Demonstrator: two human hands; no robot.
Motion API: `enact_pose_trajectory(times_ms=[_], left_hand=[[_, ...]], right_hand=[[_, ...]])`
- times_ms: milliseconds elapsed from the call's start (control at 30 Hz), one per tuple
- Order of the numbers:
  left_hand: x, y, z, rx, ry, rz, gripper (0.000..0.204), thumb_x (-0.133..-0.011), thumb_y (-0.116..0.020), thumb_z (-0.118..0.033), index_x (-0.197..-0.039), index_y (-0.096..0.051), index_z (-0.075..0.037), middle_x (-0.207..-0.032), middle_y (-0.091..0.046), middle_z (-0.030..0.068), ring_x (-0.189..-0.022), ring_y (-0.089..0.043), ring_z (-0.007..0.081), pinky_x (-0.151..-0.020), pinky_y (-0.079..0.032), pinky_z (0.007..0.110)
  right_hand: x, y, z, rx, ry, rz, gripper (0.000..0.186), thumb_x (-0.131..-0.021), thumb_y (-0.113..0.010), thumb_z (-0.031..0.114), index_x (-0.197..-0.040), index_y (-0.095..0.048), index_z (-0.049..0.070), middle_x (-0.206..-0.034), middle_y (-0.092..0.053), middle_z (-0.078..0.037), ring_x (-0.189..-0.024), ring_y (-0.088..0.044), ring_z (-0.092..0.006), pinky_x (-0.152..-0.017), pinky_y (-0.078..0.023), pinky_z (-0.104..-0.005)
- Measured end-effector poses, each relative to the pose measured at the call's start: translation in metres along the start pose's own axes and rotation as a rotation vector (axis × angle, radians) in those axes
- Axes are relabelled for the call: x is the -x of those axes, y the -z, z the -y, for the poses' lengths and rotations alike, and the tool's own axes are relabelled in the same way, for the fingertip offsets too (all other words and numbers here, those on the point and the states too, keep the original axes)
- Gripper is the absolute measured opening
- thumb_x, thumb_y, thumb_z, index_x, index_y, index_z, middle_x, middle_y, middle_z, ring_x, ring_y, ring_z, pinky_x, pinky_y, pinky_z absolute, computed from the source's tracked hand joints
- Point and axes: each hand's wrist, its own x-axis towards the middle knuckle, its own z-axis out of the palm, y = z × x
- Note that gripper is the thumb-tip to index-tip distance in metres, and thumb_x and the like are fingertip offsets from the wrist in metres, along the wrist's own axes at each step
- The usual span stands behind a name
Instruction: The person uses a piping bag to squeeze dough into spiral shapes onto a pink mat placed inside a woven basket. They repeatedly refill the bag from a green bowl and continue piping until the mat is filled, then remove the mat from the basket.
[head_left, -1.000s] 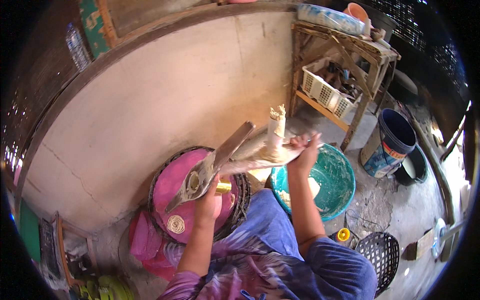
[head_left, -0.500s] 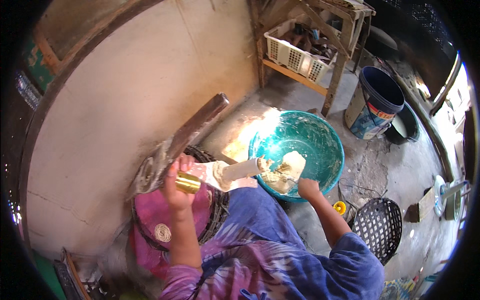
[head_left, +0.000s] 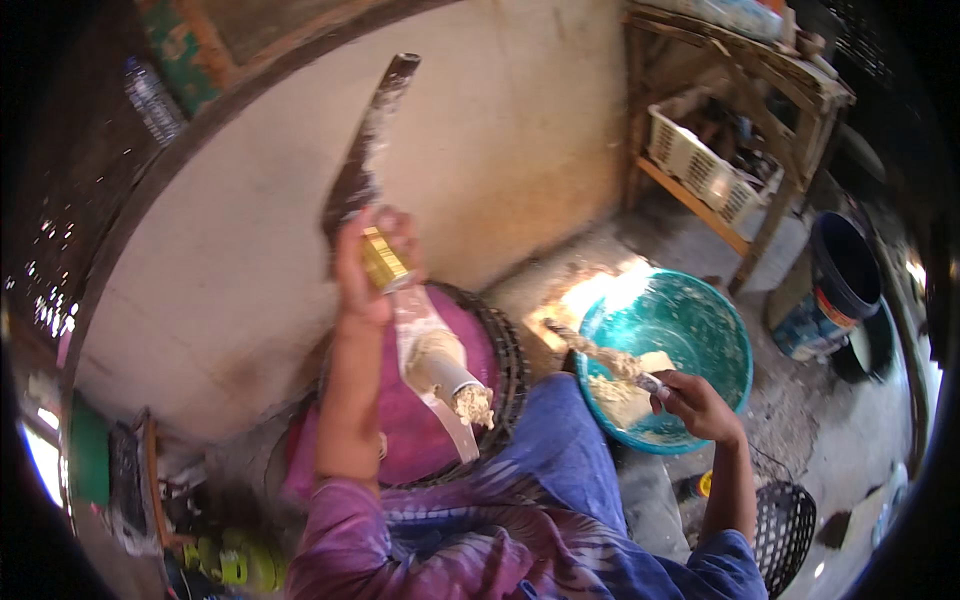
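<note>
My left hand (head_left: pixel 358 280) is raised and closed around a press-like tool, its fingers partly smeared by motion. The tool has a long dark wooden lever (head_left: pixel 372 130), a gold-coloured cylinder (head_left: pixel 385 260) by my palm, and a whitish tube (head_left: pixel 440 372) with pale dough (head_left: pixel 474 405) bulging from its end. Below it lies a round pink cloth cover (head_left: pixel 465 325) with a dark woven rim. My right hand (head_left: pixel 703 405) grips a dough-coated spatula (head_left: pixel 600 352) over the teal basin (head_left: pixel 665 285). A lump of pale dough (head_left: pixel 622 400) sits in the basin.
A wooden table (head_left: pixel 790 90) with a white plastic crate (head_left: pixel 700 165) on its lower shelf stands at the back right. Beyond the basin are a dark blue bucket (head_left: pixel 825 280) and a black woven basket (head_left: pixel 785 530). A pale wall (head_left: pixel 240 230) rises on the left.
My left hand has lifted the press, swinging its lever more upright and its tube downward. My right hand has raised the spatula out of the dough. The whole view has shifted.
</note>
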Motion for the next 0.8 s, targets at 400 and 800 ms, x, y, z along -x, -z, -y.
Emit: enact_pose_trajectory(times_ms=[400, 800], left_hand=[[0.044, 0.021, 0.007, 0.257, 0.348, 0.158, 0.036, -0.089, -0.054, -0.049, -0.086, -0.044, -0.015, -0.075, -0.038, -0.0013, -0.047, -0.030, 0.0086, -0.040, -0.024, 0.024], [0.079, 0.087, -0.039, 0.239, -0.189, -0.140, 0.036, -0.090, -0.054, -0.049, -0.081, -0.047, -0.015, -0.071, -0.042, -0.0016, -0.049, -0.034, 0.0107, -0.042, -0.028, 0.025]], right_hand=[[-0.104, -0.049, 0.104, 0.826, 0.697, 0.108, 0.047, -0.079, -0.061, 0.014, -0.124, -0.064, 0.028, -0.063, -0.059, -0.004, -0.051, -0.057, -0.0269, -0.047, -0.046, -0.0387], [-0.075, -0.098, 0.057, 0.702, 0.510, -0.016, 0.038, -0.084, -0.064, 0.017, -0.122, -0.066, 0.019, -0.067, -0.063, -0.008, -0.055, -0.062, -0.0279, -0.048, -0.048, -0.0406]])
